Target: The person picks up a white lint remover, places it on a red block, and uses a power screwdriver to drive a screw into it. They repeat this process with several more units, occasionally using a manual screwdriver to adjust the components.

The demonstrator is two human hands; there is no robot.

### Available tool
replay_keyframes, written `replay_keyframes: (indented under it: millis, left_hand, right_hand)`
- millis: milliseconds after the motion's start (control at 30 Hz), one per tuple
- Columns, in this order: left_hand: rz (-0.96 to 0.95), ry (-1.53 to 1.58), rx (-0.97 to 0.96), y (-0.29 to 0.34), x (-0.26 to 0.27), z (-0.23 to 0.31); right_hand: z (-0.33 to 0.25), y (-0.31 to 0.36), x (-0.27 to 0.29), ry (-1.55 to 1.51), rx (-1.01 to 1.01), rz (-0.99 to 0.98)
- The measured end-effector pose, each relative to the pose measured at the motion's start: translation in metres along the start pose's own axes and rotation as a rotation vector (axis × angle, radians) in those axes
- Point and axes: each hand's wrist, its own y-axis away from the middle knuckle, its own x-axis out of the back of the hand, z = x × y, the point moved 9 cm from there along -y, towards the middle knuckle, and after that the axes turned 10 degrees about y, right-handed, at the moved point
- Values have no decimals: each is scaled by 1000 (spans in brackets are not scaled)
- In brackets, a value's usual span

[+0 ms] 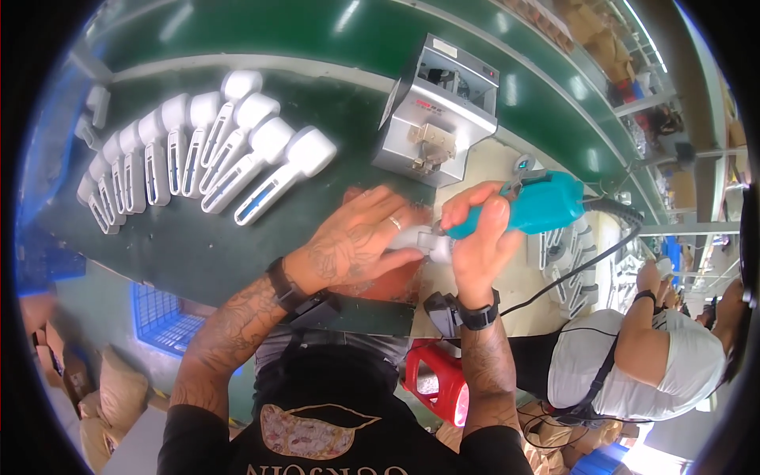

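Note:
My left hand, a ring on one finger, is closed over a small white plastic piece and presses it against a reddish pad. Most of that piece is hidden under the fingers. In my right hand is a teal electric screwdriver, held nearly level. Its tip points left, close to the white piece; whether it touches cannot be made out. Several white plastic housings with round heads and slotted handles lie fanned out beyond my left hand on the green table.
A silver box-shaped screw feeder stands beyond my hands. The screwdriver's black cable loops to the right. More white parts lie at the right, near a co-worker in a white shirt. Below are a red container and a blue crate.

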Motion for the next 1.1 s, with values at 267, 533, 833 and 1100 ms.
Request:
replay_keyframes:
  millis: [267, 533, 833, 1100]
  left_hand:
    - [12, 35, -24, 2, 2, 2]
    - [21, 35, -46, 4, 0, 2]
    - [5, 32, -17, 6, 3, -2]
    - [-5, 13, -30, 0, 3, 2]
  right_hand:
    - [-31, -43, -10, 154, 79, 80]
    - [-10, -73, -28, 172, 205, 120]
    - [-21, -46, -32, 204, 24, 14]
    - [-29, 19, 9, 47, -36, 7]
